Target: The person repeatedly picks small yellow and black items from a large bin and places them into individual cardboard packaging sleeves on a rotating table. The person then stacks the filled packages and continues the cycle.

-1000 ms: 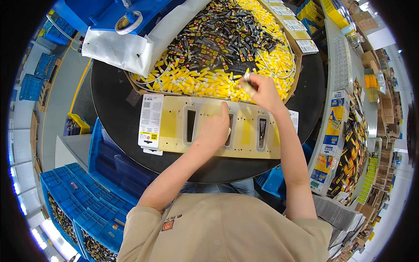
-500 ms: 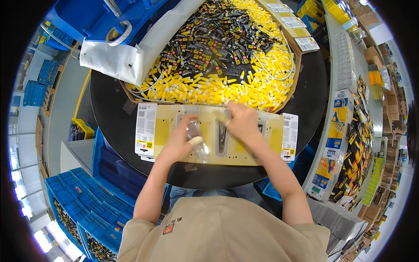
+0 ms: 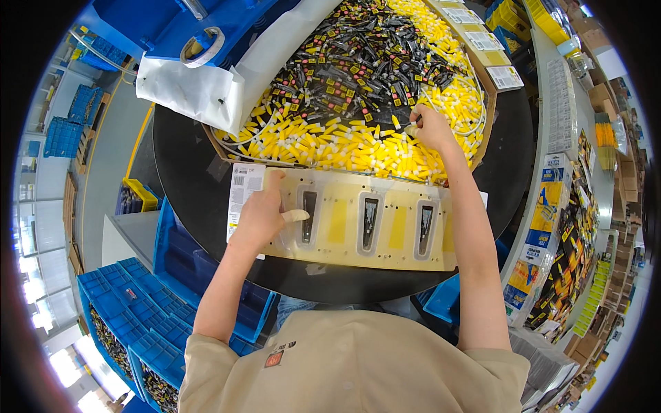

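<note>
A pale yellow board (image 3: 337,241) lies in front of me on the round black table. Three tapered dark slots run across it, each lined with a clear plastic blister (image 3: 308,219). My left hand (image 3: 261,215) rests on the board's left end beside the left slot, thumb stretched out and fingers apart; the thumb wears a pale finger cover. Beyond the board, my right hand (image 3: 432,129) reaches into a heap of yellow tubes with white caps (image 3: 344,143) and black tubes (image 3: 344,76). Its fingers pinch together at something small and dark, whose kind is hidden.
White printed cards (image 3: 245,196) sit at the board's left end, and more cards (image 3: 505,77) line the tray's right edge. A blue machine (image 3: 148,27) with a white sheet stands at far left. Blue crates (image 3: 124,296) are stacked at left; boxed goods (image 3: 544,213) fill the right shelf.
My left hand has let go of a clear blister, now in the left slot, and moved left. My right hand has gone from the board up and right into the tube heap.
</note>
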A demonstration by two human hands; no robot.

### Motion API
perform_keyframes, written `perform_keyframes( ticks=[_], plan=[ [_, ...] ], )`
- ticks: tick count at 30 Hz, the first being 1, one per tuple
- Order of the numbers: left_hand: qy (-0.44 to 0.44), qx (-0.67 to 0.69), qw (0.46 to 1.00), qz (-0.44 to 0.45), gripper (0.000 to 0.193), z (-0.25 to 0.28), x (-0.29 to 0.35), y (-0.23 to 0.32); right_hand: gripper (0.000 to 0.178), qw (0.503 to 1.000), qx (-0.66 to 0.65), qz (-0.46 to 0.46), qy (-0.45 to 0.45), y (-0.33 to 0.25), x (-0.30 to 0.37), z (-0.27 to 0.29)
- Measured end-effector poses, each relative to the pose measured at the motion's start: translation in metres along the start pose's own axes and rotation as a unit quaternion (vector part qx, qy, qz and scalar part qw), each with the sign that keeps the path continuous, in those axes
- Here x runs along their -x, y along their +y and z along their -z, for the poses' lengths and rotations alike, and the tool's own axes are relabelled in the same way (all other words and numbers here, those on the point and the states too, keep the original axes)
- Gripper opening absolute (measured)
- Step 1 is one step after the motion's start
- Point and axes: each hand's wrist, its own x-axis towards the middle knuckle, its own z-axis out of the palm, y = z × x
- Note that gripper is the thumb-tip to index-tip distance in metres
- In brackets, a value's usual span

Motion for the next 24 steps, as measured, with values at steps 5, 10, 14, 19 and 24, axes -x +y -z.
perform_keyframes(
  ticks=[5, 10, 14, 19, 24],
  plan=[
    [0.053, 0.016, 0.998, -0.036, 0.044, 0.021, -0.012, -0.007, 0.020, 0.997, -0.050, 0.008, 0.050, 0.008, 0.003, -0.008],
    [0.158, 0.091, 0.965, -0.191, 0.023, 0.013, -0.101, 0.030, 0.014, 0.980, -0.174, -0.042, 0.085, -0.025, 0.046, 0.007],
    [0.124, -0.101, 0.983, -0.092, 0.038, -0.013, -0.171, 0.070, 0.012, 0.990, -0.139, -0.020, 0.034, -0.072, 0.144, -0.001],
    [0.015, -0.161, 0.986, -0.047, 0.029, -0.021, -0.204, 0.086, 0.023, 0.986, -0.164, 0.005, -0.005, -0.099, 0.217, -0.044],
    [0.097, 0.127, 0.972, -0.173, 0.027, 0.000, -0.165, 0.068, 0.035, 0.981, -0.173, -0.085, -0.016, -0.096, 0.223, -0.026]
  ],
)
